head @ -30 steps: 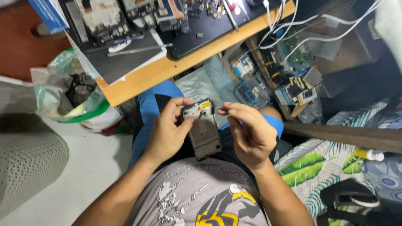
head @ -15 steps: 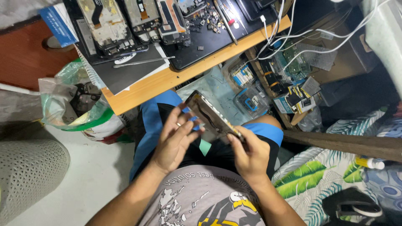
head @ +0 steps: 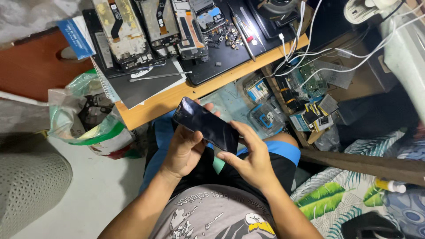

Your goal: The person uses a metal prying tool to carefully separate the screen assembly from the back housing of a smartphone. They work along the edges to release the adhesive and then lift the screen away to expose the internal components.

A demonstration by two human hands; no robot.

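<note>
A black smartphone (head: 205, 125) lies slanted over my lap with its dark glass screen facing up. My left hand (head: 183, 148) grips its left side, thumb resting on the lower edge of the glass. My right hand (head: 250, 157) holds the phone's lower right end, fingers curled around the edge. Both hands hover just in front of the wooden desk edge (head: 170, 99).
On the desk sit several opened phones (head: 152, 24) on a black mat (head: 230, 48), with small loose parts, metal tweezers (head: 160, 76) and a notebook. A plastic bag of scraps (head: 95, 126) stands left of my knee. Boxes of parts and white cables (head: 305, 48) crowd the right.
The phone was held back side up with its internals showing; it has been flipped over, so the dark screen now faces up. Both hands have shifted slightly toward the desk.
</note>
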